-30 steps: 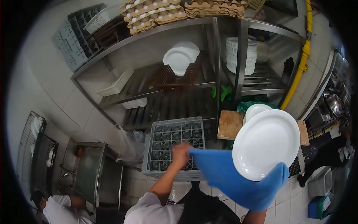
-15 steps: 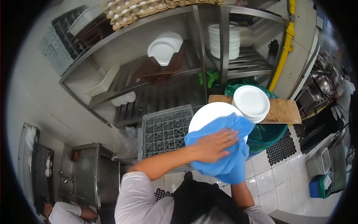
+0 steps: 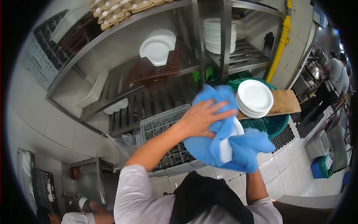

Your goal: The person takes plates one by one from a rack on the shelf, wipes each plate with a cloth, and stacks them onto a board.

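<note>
Glass rack: grey, filled with upturned-looking glasses, standing in front of the person; places below are told from it.
White plate: partly hidden, showing between cloth folds just right of the glass rack.
Blue cloth: bunched around the plate, hanging on both sides of it, its left part overlapping the rack's right edge.
Left hand: on the cloth over the plate's left side, by the rack's right edge, fingers spread; whether they grip cannot be told.
Right hand: under the cloth, right of the rack; its fingers are hidden, so their state cannot be told.
Plate stack: white, right of the rack, on a wooden board laid across a green-lined bin.
Brown dish rack: on the shelf beyond the glass rack, holding upright white plates.
Tall plate pile: beyond the rack and rightward, shelved.
Co-worker: far right of the rack.
</note>
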Action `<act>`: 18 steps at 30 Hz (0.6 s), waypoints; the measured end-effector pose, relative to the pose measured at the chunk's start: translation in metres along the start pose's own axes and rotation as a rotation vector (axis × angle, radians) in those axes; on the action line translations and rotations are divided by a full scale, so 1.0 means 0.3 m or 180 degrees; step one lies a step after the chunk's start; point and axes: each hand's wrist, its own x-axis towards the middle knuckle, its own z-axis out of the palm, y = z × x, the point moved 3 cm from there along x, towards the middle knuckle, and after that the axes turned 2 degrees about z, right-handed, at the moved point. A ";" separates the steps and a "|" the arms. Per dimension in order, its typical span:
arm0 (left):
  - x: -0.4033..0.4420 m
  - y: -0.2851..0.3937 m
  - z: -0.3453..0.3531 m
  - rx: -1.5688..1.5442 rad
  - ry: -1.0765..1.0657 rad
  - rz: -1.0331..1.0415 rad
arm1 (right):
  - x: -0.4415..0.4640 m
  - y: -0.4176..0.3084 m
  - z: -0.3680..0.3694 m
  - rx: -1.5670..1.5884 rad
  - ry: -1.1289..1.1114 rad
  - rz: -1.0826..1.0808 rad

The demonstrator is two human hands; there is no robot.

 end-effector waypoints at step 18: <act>-0.420 -0.223 0.441 -0.5303 0.1349 -0.3103 | 0.063 0.048 0.222 0.0662 0.1062 0.1079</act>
